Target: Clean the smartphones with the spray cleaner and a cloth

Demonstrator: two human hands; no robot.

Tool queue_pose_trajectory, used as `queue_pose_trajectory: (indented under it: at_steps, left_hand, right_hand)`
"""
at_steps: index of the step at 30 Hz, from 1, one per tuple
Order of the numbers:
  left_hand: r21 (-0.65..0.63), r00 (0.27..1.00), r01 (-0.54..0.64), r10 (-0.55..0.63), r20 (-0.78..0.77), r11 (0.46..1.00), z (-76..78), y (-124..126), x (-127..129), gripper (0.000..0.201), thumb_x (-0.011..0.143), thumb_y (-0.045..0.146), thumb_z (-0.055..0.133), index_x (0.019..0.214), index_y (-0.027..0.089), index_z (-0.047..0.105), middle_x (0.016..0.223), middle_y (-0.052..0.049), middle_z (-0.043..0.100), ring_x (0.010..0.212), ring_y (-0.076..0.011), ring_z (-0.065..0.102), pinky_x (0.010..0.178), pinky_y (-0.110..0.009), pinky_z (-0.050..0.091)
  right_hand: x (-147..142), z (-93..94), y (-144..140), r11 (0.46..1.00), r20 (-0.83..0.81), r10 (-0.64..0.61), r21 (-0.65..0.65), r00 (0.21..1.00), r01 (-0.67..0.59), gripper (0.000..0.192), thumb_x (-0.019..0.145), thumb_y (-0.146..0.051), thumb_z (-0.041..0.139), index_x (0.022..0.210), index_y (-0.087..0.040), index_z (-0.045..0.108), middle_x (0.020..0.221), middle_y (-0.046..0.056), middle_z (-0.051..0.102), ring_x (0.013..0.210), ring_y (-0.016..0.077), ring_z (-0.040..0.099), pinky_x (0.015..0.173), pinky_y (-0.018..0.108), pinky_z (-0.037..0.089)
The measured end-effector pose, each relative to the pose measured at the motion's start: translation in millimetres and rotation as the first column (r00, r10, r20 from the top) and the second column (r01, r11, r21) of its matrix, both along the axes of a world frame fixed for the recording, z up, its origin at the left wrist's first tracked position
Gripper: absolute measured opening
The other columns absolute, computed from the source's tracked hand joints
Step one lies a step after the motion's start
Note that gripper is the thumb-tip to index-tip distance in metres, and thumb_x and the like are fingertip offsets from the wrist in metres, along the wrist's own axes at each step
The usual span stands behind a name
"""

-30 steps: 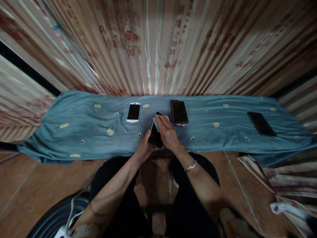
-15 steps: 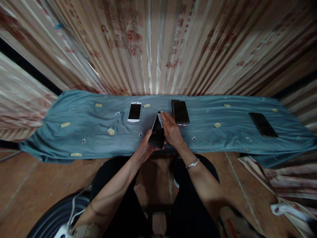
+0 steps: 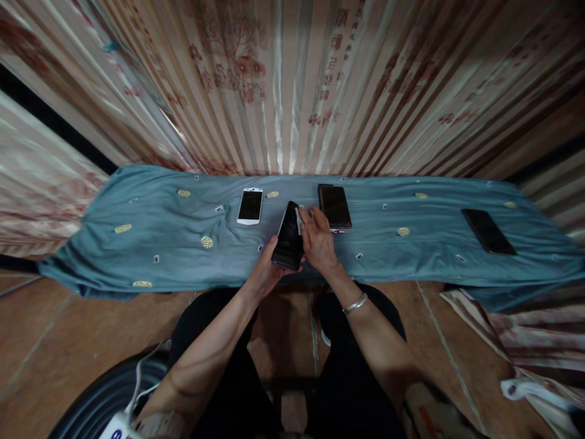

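A black smartphone is tilted in my left hand, its dark screen facing up and the thumb along its left edge. My right hand is closed on a small pale cloth, which lies against the phone's upper right edge. Part of the cloth is hidden under the fingers. Just beyond my right hand rests a stack of dark phones. To the left of the held phone lies a white phone with a black screen.
A blue patterned cloth covers the long table. Another black phone lies at its right end. Curtains hang directly behind the table. A white power strip with a cable is at the lower left, by a black ribbed round object.
My right hand has shifted slightly, its fingers now more bent, and more of the phone's top end shows. The left hand still holds the phone.
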State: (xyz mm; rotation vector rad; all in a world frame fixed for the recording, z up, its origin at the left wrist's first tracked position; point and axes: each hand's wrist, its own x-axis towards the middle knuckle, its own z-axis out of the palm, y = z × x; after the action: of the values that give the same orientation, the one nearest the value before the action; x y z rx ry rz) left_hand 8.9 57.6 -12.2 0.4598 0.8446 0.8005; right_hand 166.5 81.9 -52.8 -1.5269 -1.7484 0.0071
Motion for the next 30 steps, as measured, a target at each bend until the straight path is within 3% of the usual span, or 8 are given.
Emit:
queue_pose_trajectory:
  at_steps: [5,10,16,23,30]
  left_hand:
    - [0.011,1.000,0.005,-0.005,0.006,1.000,2.2,0.1,-0.9,0.052,0.105,0.043,0.032,0.123,0.008,0.066,0.104,-0.018,0.078,0.081,-0.0242,0.076,0.067,-0.035,0.061]
    - [0.015,0.999,-0.019,0.019,0.033,1.000,-2.9,3.3,-3.8,0.049,0.101,0.047,0.044,0.123,0.011,0.068,0.105,-0.017,0.077,0.084,-0.0263,0.075,0.070,-0.038,0.061]
    - [0.020,0.996,-0.088,0.087,0.034,0.996,-10.3,8.0,-4.0,0.046,0.098,0.049,0.049,0.119,0.014,0.070,0.106,-0.013,0.076,0.081,-0.0221,0.072,0.078,-0.040,0.062]
    - [0.026,0.990,-0.123,0.121,0.075,0.992,-6.5,8.0,-3.3,0.044,0.101,0.045,0.045,0.125,0.016,0.068,0.127,-0.013,0.071,0.117,-0.0254,0.066,0.097,-0.041,0.057]
    - [0.010,0.986,-0.144,0.143,0.083,0.989,-3.6,10.7,-5.1,0.047,0.101,0.047,0.045,0.126,0.016,0.068,0.124,-0.013,0.073,0.121,-0.0262,0.065,0.101,-0.042,0.055]
  right_hand:
    - [1.2,0.4,3.7,1.000,0.002,-0.005,0.028,1.000,0.005,0.048,0.105,-0.031,0.034,0.142,-0.011,0.057,0.138,0.020,0.060,0.129,0.0293,0.054,0.113,0.051,0.043]
    - [0.3,-1.5,5.6,0.999,-0.038,0.031,0.032,0.999,-0.030,0.048,0.105,-0.031,0.034,0.140,-0.012,0.060,0.140,0.020,0.059,0.129,0.0300,0.054,0.113,0.052,0.043]
    - [-8.3,-2.5,1.5,0.997,-0.056,0.082,0.011,0.995,-0.081,0.047,0.105,-0.030,0.034,0.142,-0.014,0.059,0.141,0.019,0.059,0.131,0.0305,0.054,0.114,0.053,0.044]
    - [-17.7,-3.3,-4.8,0.993,-0.008,0.118,-0.001,0.993,-0.118,0.047,0.104,-0.025,0.036,0.139,-0.006,0.061,0.139,0.023,0.061,0.130,0.0301,0.056,0.115,0.050,0.045]
    - [-23.4,-3.3,-11.0,0.988,-0.016,0.152,-0.010,0.988,-0.153,0.046,0.102,-0.022,0.038,0.141,-0.014,0.060,0.140,0.019,0.062,0.129,0.0304,0.056,0.112,0.055,0.048]
